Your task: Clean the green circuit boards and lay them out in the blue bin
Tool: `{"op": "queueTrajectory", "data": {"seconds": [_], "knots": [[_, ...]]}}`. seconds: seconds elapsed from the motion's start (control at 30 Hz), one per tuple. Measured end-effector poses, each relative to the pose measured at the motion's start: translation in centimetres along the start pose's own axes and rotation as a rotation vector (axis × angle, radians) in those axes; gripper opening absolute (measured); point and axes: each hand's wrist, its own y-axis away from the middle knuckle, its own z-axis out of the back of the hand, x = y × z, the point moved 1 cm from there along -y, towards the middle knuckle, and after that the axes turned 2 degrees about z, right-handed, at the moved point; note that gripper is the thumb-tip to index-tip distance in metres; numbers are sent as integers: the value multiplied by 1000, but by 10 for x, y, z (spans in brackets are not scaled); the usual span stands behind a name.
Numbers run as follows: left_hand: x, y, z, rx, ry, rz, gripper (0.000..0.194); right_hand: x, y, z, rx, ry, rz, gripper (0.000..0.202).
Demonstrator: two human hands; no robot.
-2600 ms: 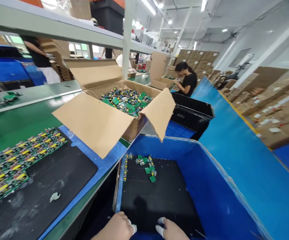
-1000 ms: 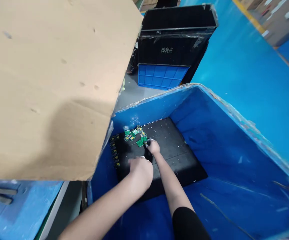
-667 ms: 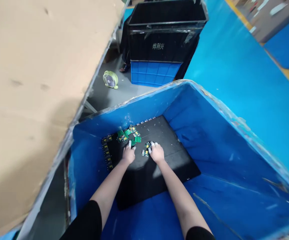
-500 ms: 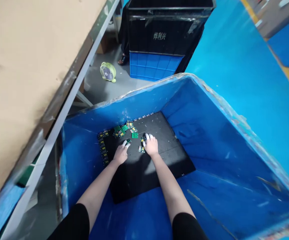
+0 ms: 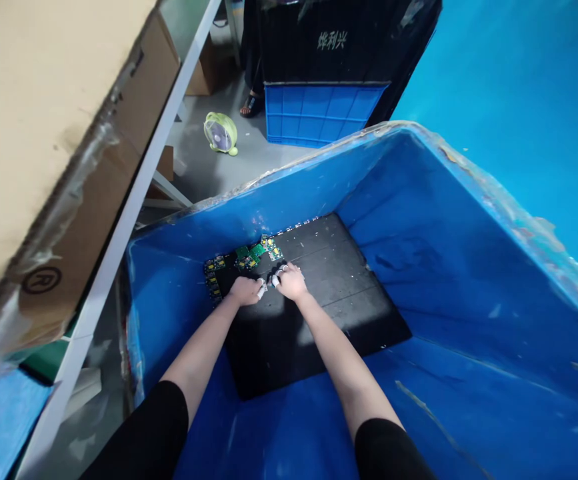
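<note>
My left hand (image 5: 247, 291) is closed, white covers on its fingertips, with the edge of a small circuit board at the tips. Close beside it, my right hand (image 5: 290, 283) also has covered fingertips and is closed on a small circuit board that its fingers mostly hide. Both hands are low over a black sheet (image 5: 313, 313) on the bottom of a deep blue bin (image 5: 439, 220). Just beyond them lies a loose pile of green circuit boards (image 5: 256, 253). A row of boards (image 5: 213, 280) with yellow parts lines the sheet's left edge.
The bin's worn, taped rim (image 5: 319, 152) surrounds my arms. A table with a cardboard top (image 5: 43, 87) juts in from the left. Beyond the bin are a small green fan (image 5: 221, 133), a blue crate (image 5: 319, 113) under a black bin (image 5: 309, 47), and a person's foot (image 5: 251, 105).
My hands have come together. The boards that lay by my right hand and the green one at the pile's near edge no longer show on the sheet. The view has shifted slightly.
</note>
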Motion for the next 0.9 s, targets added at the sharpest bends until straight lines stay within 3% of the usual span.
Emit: {"op": "queueTrajectory", "data": {"seconds": [0.23, 0.4, 0.7, 0.9], "knots": [[-1, -40, 19, -252, -20, 111, 37, -13, 0, 3, -107, -5, -236, 43], [3, -55, 10, -292, -12, 134, 32, -8, -21, 7, -118, -23, -177, 50], [1, -26, -27, -298, 6, -171, 29, -7, -28, 2, -103, -12, -100, 34], [-4, -25, -42, -267, 73, -290, 25, -24, -7, 1, -178, 12, -264, 35]]}}
